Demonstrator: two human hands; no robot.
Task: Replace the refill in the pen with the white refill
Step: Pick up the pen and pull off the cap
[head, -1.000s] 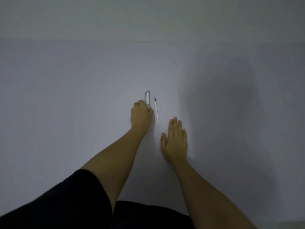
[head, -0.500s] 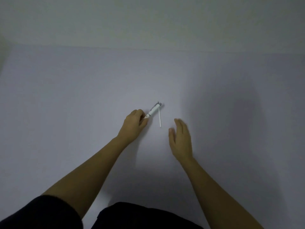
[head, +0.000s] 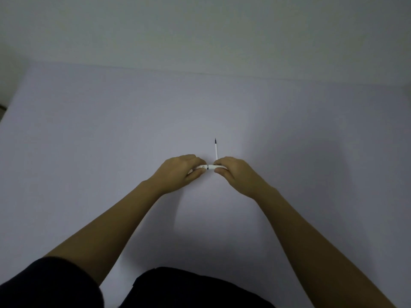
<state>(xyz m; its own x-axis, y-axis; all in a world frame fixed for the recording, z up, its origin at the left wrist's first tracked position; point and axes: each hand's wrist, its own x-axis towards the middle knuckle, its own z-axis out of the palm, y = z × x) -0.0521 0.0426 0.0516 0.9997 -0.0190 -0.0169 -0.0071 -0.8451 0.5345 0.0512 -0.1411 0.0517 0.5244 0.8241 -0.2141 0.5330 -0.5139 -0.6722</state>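
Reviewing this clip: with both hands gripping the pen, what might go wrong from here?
1. The white refill lies loose on the table just beyond the right hand; a knuckle may nudge it and set it rolling.
2. The left hand and the right hand hide most of the pen, so when it comes apart a small part might drop unseen.

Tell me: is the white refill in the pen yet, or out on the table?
Out. The white refill lies on the table beyond both hands, which grip the pen.
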